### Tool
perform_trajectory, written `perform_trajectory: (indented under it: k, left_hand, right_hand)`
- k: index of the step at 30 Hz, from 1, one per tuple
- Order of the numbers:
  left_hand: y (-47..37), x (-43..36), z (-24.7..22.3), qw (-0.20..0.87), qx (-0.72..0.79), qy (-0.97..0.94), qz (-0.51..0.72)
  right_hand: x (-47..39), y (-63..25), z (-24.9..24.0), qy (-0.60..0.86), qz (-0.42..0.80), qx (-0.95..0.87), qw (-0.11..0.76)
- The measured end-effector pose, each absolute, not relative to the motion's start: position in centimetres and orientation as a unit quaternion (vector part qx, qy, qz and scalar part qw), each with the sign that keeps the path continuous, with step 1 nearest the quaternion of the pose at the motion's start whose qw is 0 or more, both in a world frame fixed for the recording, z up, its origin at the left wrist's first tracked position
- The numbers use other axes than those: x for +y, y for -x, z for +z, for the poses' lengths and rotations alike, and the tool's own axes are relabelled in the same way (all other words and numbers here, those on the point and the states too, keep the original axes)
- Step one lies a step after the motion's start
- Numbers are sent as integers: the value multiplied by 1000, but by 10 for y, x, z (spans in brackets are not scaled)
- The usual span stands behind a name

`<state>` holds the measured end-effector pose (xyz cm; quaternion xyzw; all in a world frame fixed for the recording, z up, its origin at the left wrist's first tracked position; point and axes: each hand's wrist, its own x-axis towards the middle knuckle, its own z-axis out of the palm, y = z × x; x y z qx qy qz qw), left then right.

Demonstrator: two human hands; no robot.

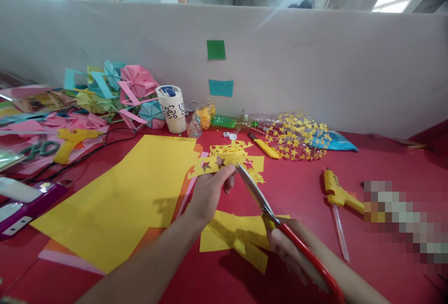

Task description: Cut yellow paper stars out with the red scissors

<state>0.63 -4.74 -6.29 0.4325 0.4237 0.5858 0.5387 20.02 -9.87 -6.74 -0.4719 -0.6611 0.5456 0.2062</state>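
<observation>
My left hand [210, 192] pinches a strip of yellow paper [257, 163] with star-shaped holes along it. In my right hand [285, 245] are scissors [257, 192] with red handles, their blade tips touching the strip just right of my left fingertips. Behind the strip lies a pile of cut yellow scraps and small stars [227, 148]. Below my hands rest crossed yellow paper pieces [217, 236] on the red table. A large yellow sheet [122, 196] lies to the left, on top of orange and pink sheets.
At the right is a yellow glue gun [334, 190] with a clear stick. A star-covered bottle [297, 136], a yellow cutter knife [268, 148] and a white cup [171, 110] stand or lie behind. Left are another glue gun [72, 143], paper decorations [136, 82] and a purple power strip [31, 215].
</observation>
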Motion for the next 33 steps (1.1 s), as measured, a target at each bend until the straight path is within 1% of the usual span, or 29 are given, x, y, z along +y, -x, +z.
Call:
perform_trajectory:
  k: [9, 13, 16, 23, 33]
  left_hand:
    - [-6, -48, -66, 533, 441, -440, 572]
    - [-6, -48, -65, 532, 443, -450, 564]
    - [-6, -47, -66, 527, 448, -443, 570]
    - [-6, -46, -66, 539, 433, -440, 573]
    - [-6, -46, -65, 549, 417, -433, 582]
  right_hand:
    - [-97, -202, -65, 469, 540, -671, 196]
    - [-97, -202, -63, 481, 558, -651, 181]
    - [-98, -201, -59, 485, 553, -651, 188]
    - [-99, -199, -62, 491, 492, -684, 219]
    - [-98, -200, -64, 492, 512, -674, 202]
